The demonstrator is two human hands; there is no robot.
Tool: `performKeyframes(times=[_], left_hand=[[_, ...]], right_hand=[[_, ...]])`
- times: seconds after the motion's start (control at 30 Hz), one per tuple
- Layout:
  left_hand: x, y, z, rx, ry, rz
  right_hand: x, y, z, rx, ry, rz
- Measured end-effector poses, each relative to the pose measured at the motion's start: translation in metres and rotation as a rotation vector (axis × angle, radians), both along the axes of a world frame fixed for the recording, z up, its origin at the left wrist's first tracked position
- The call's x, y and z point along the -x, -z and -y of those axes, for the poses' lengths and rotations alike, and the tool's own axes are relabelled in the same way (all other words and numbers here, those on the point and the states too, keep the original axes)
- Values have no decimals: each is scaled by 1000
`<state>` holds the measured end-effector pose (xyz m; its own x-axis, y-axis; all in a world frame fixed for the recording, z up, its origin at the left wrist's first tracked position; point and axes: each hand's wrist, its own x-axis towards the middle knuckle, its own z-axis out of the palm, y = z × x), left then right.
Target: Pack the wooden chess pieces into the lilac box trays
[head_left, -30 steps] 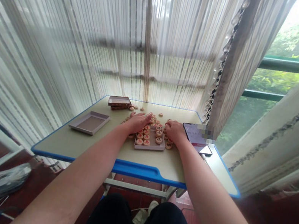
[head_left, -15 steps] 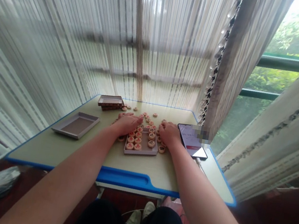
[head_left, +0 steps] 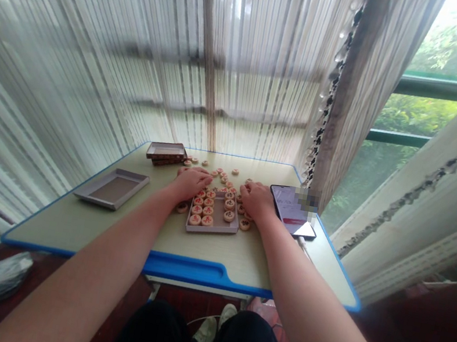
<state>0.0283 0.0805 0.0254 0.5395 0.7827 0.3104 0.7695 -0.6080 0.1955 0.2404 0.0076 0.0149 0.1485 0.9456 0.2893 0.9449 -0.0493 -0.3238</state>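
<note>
A shallow cardboard tray (head_left: pixel 213 229) holds round wooden xiangqi pieces. Red-marked pieces (head_left: pixel 208 211) fill two columns on its left, and black-marked pieces (head_left: pixel 228 216) line its right side. My left hand (head_left: pixel 192 183) is at the tray's far left corner, fingers bent together and pointing right; its fingertips are partly hidden. Beyond the right rim, my right hand (head_left: pixel 257 198) curls its fingers down among loose pieces (head_left: pixel 244 224). Whatever either hand grips is too small or covered to make out. More loose pieces (head_left: pixel 223 178) are scattered behind the tray.
Another shallow tray (head_left: pixel 116 204) lies at the left of the table. Stacked box parts (head_left: pixel 167 152) stand at the back left. A phone (head_left: pixel 292 212) with a cable (head_left: pixel 304 244) lies by my right hand. Curtains (head_left: pixel 163 65) hang behind the table's blue edge.
My left hand has drawn back slightly left, away from the loose pieces behind the tray, its fingers more bent. My right hand stays nearly in place. The view has shifted slightly.
</note>
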Motion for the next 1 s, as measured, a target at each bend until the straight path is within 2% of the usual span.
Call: performKeyframes(times=[0.13,0.23,0.43,0.67,0.87,1.0], left_hand=[[4,0,-3,-21,-2,-39],[7,4,-8,-8,14,13],[7,12,-15,105,81,51],[5,10,-9,54,-82,128],[5,9,-7,55,-63,35],[4,13,-14,70,-103,-27]], right_hand=[[0,1,0,-15,-3,1],[0,0,0,-5,-4,2],[-1,2,-3,0,-4,3],[-2,5,-5,-4,-6,12],[-2,5,-5,-3,-16,34],[-2,6,-5,-9,-8,39]])
